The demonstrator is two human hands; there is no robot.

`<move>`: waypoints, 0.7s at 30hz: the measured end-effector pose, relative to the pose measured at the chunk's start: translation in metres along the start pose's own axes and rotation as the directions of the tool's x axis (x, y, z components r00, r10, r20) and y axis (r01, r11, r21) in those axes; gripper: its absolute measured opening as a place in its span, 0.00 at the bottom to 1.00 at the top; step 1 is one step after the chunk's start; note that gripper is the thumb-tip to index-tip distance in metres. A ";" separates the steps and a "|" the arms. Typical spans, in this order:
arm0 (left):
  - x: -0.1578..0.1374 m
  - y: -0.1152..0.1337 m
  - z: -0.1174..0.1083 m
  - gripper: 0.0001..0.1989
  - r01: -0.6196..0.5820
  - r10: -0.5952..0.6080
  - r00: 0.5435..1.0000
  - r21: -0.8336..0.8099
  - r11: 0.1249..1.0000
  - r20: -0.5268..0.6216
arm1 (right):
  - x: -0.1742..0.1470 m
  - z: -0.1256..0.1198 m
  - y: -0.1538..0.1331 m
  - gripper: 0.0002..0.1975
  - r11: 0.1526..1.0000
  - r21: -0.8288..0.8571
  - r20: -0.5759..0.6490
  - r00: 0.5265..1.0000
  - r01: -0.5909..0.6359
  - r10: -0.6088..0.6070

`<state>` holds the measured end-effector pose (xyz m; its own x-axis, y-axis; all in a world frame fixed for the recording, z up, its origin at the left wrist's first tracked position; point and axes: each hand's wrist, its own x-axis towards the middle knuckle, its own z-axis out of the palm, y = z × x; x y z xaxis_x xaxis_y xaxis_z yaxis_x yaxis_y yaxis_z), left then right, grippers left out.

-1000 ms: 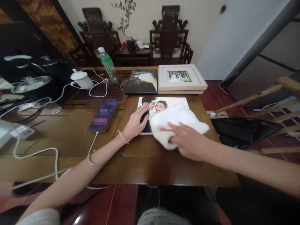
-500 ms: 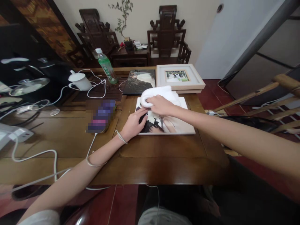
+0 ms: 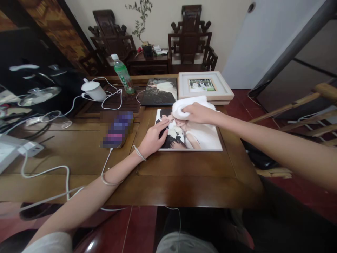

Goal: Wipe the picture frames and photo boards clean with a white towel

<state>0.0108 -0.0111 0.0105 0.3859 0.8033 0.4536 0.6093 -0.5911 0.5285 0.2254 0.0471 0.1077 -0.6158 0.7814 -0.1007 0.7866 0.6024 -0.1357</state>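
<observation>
A photo panel with a printed picture of a couple lies flat on the wooden table in front of me. My right hand is closed around a folded white cloth, which rests on the upper middle of the panel and hides part of the picture. My left hand lies flat over the panel's left edge, fingers stretched out and holding nothing.
Behind the panel lie a dark photo panel and a light wooden picture frame. To the left are a phone on a white cable, a green bottle, a lidded white cup and a power strip.
My right hand has moved the cloth rightward across the panel, away from my left hand, uncovering more of the picture's upper left. My left hand stays at the panel's left edge.
</observation>
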 end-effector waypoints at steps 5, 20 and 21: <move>0.000 0.000 0.001 0.19 0.004 -0.004 1.000 0.007 1.000 -0.008 | -0.040 0.003 0.050 0.18 0.984 -0.108 -0.017 0.990 -0.142 0.141; -0.001 -0.003 0.002 0.19 -0.020 0.020 1.000 0.019 1.000 -0.016 | -0.171 0.044 -0.048 0.23 1.000 -0.018 0.048 0.999 0.004 -0.004; -0.001 -0.002 0.002 0.19 -0.019 0.020 1.000 0.021 1.000 -0.014 | -0.172 0.042 -0.049 0.23 1.000 -0.011 0.069 0.998 -0.010 0.011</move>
<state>0.0099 -0.0106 0.0075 0.3883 0.7905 0.4735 0.6164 -0.6048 0.5043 0.2907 -0.1236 0.0903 -0.6090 0.7748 -0.1694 0.7931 0.5964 -0.1236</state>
